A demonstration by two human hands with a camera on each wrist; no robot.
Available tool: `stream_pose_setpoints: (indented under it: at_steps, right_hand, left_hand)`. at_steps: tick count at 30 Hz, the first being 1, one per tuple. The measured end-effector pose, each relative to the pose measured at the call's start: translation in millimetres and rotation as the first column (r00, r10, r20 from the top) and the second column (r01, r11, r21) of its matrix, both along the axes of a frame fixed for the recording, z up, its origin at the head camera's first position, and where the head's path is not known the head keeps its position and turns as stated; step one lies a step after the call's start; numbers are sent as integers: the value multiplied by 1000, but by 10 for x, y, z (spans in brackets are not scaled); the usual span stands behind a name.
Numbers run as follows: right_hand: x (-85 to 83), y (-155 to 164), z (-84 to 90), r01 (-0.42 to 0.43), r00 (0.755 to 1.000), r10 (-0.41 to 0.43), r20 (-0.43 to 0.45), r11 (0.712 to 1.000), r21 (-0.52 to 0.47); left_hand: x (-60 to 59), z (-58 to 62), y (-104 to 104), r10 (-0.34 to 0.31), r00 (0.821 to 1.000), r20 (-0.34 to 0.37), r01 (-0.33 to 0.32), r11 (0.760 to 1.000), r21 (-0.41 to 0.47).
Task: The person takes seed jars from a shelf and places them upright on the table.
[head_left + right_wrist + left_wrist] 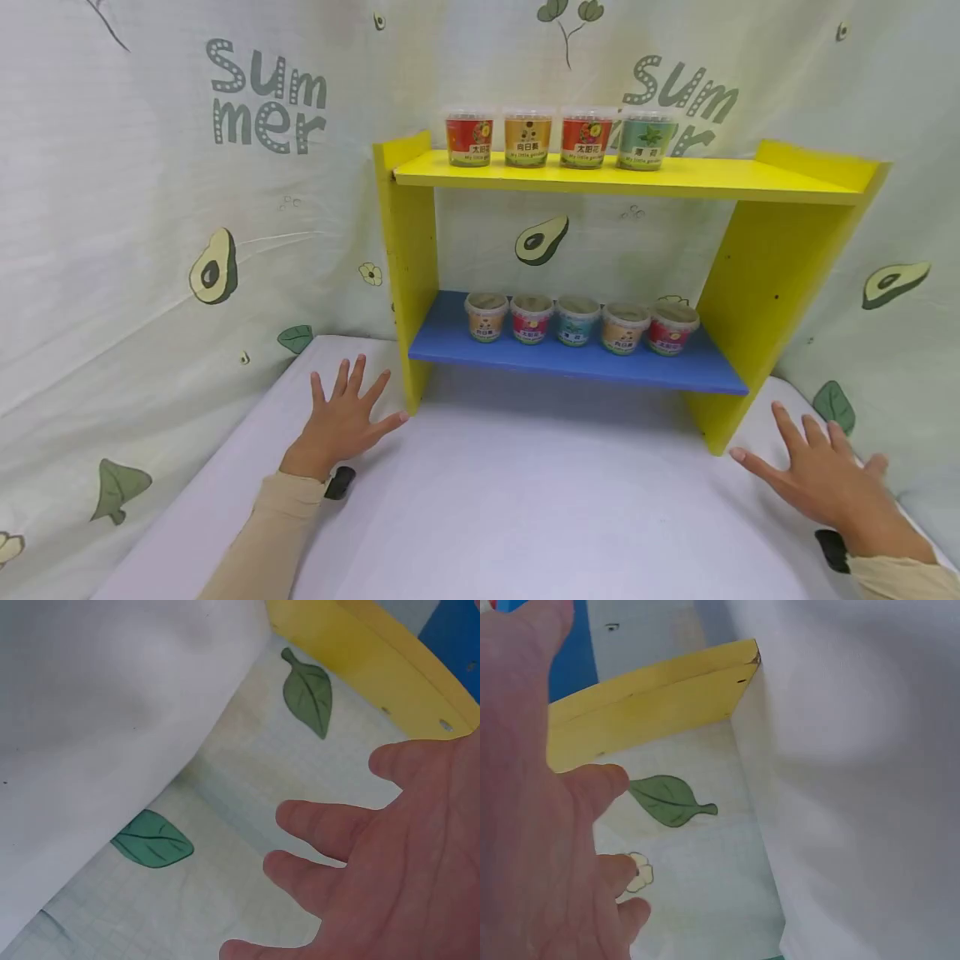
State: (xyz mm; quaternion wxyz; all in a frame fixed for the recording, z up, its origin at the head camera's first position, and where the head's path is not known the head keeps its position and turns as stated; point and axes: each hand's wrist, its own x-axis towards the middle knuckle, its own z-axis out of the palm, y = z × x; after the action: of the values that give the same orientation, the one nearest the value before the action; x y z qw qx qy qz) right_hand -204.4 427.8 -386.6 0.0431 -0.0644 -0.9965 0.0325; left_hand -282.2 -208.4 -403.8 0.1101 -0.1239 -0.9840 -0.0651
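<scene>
left hand [341, 421]: flat on tabletop [525, 483], fingers spread, empty | right hand [825, 479]: same | cups [577, 321] on blue shelf [525, 354], row running left-right, 1 o'clock of left hand, 11 o'clock of right | left nearer

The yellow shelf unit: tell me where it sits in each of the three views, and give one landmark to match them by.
Head: the yellow shelf unit stands centre, on the white table.
Left wrist: only its yellow side panel shows, upper left, beyond the left hand.
Right wrist: another yellow side panel shows, top right, above the right hand.
Shared landmark: the leaf-print cloth.
</scene>
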Motion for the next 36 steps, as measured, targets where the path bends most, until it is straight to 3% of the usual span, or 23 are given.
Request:
stream_pose_setpoints:
  at_steps: [5, 11, 18, 22, 28, 32, 36]
  right_hand:
    - [24, -35, 96, -17, 1000, 17, 4, 1000, -19]
    - [-35, -108, 94, -80, 997, 80, 2, 997, -22]
    - [-46, -137, 82, -82, 995, 90, 49, 987, -141]
    - [-59, -150, 66, -89, 993, 101, 57, 980, -179]
    - [-72, -175, 70, -54, 991, 81, 103, 968, -244]
    - [-79, -189, 79, -43, 994, 65, 83, 969, -242]
    - [-113, -202, 121, -27, 994, 51, 93, 969, -245]
  left_hand:
    - [-66, 11, 107, -12, 1000, 18, 12, 1000, 19]
    - [-90, -73, 100, 9, 1000, 1, -9, 998, 65]
    - [-172, -132, 176, 39, 999, -23, -35, 990, 139]
    - [-191, -159, 186, 57, 998, 2, -56, 984, 168]
    - [-206, -209, 189, 62, 998, -6, -60, 978, 200]
    - [-232, -171, 239, 67, 998, 9, -67, 961, 269]
    - [-260, -112, 296, 81, 994, 79, -104, 931, 351]
